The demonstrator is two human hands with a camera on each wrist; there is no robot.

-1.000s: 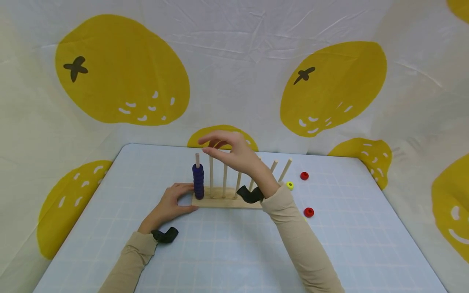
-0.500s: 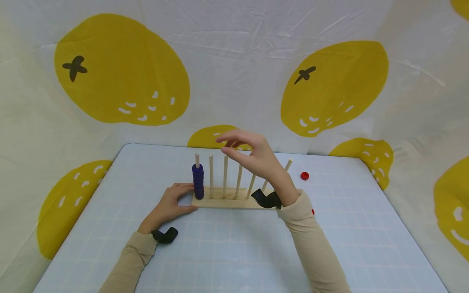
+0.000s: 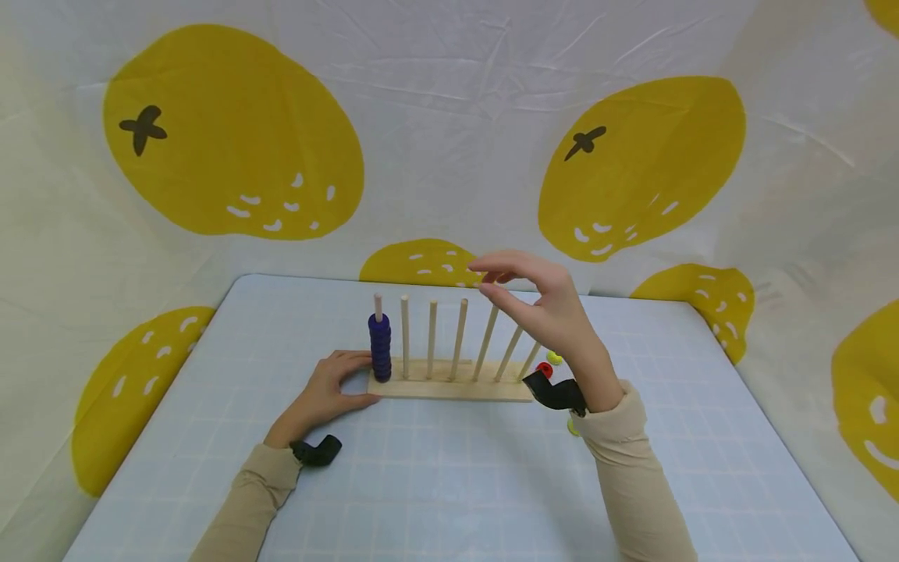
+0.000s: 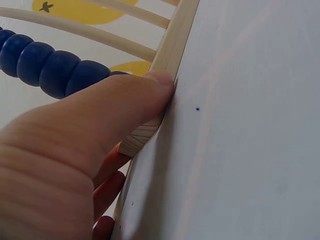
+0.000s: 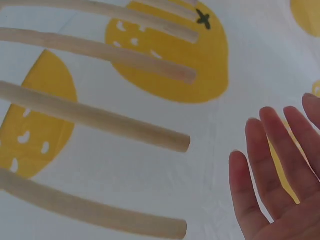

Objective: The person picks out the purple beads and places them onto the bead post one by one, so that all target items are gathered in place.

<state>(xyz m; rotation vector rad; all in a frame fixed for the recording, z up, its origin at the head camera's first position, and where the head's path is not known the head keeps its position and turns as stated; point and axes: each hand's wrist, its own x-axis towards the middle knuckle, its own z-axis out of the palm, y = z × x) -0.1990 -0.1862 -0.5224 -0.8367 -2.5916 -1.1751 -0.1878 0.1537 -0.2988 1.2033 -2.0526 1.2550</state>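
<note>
A wooden peg stand (image 3: pixel 449 391) with several upright pegs stands mid-table. Its leftmost peg carries a stack of dark blue beads (image 3: pixel 380 348), with the bare peg tip showing above. My left hand (image 3: pixel 327 389) grips the left end of the stand's base; in the left wrist view its thumb (image 4: pixel 125 97) presses the front edge, while the other fingers reach behind. Over the right-hand pegs, my right hand (image 3: pixel 544 300) is raised with fingers relaxed and holds nothing. In the right wrist view, bare pegs (image 5: pixel 100 120) lie apart from its spread fingers (image 5: pixel 272 165).
Right of the stand lie a red bead (image 3: pixel 544 369) and a yellow bead (image 3: pixel 554 357). Another yellow bead (image 3: pixel 573 427) is partly hidden by my right sleeve (image 3: pixel 625 453). A white curtain with yellow fruit shapes (image 3: pixel 449 156) hangs behind the table (image 3: pixel 393 484).
My right hand has moved rightward along the tops of the pegs, from near the left ones to the right ones. The left hand and the stand have stayed put.
</note>
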